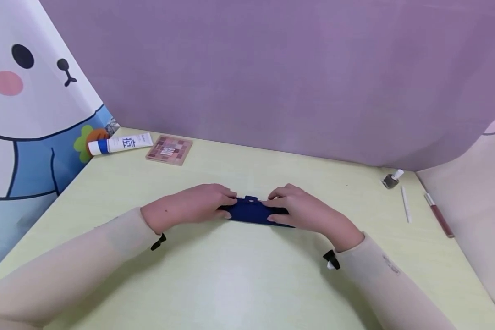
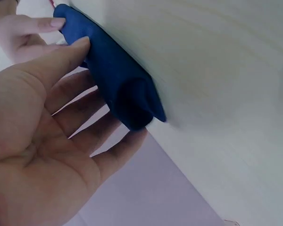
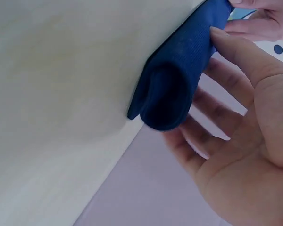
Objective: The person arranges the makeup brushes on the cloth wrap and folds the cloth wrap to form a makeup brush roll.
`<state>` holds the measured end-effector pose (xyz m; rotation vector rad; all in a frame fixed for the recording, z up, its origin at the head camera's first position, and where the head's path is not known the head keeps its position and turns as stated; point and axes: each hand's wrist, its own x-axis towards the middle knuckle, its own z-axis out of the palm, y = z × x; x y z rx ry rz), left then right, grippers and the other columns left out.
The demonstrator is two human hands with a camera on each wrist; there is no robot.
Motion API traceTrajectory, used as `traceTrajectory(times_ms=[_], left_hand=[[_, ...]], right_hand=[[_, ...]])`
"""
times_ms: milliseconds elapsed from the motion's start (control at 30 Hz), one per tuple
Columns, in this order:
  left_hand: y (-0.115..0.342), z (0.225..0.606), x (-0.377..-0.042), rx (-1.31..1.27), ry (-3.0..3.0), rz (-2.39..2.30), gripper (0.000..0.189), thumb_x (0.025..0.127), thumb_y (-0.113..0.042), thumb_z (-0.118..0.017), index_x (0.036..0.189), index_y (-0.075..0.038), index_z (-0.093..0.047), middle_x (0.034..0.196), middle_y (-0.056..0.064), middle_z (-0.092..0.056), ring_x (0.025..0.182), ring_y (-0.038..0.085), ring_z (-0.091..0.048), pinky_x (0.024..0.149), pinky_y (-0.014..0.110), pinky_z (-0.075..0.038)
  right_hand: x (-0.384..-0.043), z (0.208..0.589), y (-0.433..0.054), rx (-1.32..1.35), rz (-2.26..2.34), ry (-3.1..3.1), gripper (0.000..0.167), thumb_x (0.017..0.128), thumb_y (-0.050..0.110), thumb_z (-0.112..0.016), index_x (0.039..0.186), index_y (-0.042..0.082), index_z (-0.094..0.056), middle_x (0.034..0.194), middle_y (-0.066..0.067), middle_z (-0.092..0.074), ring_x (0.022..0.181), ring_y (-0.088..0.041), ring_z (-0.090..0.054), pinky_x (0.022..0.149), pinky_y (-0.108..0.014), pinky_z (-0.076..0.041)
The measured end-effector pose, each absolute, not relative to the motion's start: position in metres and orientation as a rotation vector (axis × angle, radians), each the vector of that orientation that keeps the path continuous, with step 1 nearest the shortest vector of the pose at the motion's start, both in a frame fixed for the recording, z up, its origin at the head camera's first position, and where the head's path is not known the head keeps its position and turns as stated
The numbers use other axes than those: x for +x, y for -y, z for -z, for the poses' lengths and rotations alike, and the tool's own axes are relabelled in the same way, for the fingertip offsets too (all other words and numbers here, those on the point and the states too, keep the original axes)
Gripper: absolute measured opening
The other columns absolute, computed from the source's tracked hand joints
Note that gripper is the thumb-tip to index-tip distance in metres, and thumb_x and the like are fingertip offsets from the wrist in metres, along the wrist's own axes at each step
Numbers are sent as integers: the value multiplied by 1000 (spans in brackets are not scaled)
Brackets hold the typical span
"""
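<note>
A dark blue roll-up pouch (image 1: 250, 212) lies on the table between both hands, with a small snap tab standing at its upper middle. Its material is curled into a tube, and the hollow ends show in both wrist views. My left hand (image 1: 194, 203) grips the left part, thumb on the near side and fingers around the far side. The right hand (image 1: 303, 208) holds the right part in the same way. In the left wrist view the pouch (image 2: 115, 75) has a flat flap under its open end. A similar flap edge shows beneath the roll (image 3: 177, 70) in the right wrist view.
At the back left of the table (image 1: 231, 275) lie a white tube with a blue band (image 1: 121, 143) and a pink eyeshadow palette (image 1: 170, 150). On the right are a small nail polish bottle (image 1: 391, 180), a thin white stick (image 1: 406, 204) and a lip gloss tube (image 1: 439, 216).
</note>
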<state>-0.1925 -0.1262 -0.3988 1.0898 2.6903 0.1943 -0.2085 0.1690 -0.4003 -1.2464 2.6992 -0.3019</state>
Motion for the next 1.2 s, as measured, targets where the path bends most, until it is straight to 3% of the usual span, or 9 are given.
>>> traceTrajectory(times_ms=[167,333,467,733,1200], left_hand=[[135,403,-194,1029,-2642,-253,50,107,-34,-67,151,-10,-61,166,21,-47,158,40,-43,128,54,-40],[142,410,-197,1024,-2614,-329,51,108,-34,-65,154,-13,-58,169,20,-44,161,40,-39,130,55,-37],[142,411,-197,1051,-2625,-335,50,108,-33,-66,153,-12,-59,166,22,-47,157,40,-45,127,54,-41],[135,406,-196,1100,-2674,-295,46,104,-27,-73,145,-8,-66,150,19,-64,137,35,-62,116,49,-53],[126,407,-196,1102,-2757,-170,36,103,-26,-74,135,-9,-75,137,13,-75,128,29,-72,109,43,-59]], right_hand=[[-204,400,-173,-1133,266,-2679,49,105,33,-71,151,18,-63,153,-18,-62,140,-41,-60,115,-56,-52],[-202,402,-170,-1066,281,-2680,48,106,33,-68,152,19,-62,153,-21,-63,141,-43,-61,115,-59,-51],[-201,404,-169,-1081,296,-2714,47,105,30,-71,150,18,-64,147,-17,-69,135,-39,-66,112,-55,-55],[-199,408,-170,-1221,295,-2775,42,101,22,-77,141,13,-71,121,-10,-76,107,-25,-71,93,-41,-62],[-192,407,-161,-1102,223,-2864,40,100,22,-78,137,9,-74,123,-10,-81,113,-27,-77,96,-42,-64]])
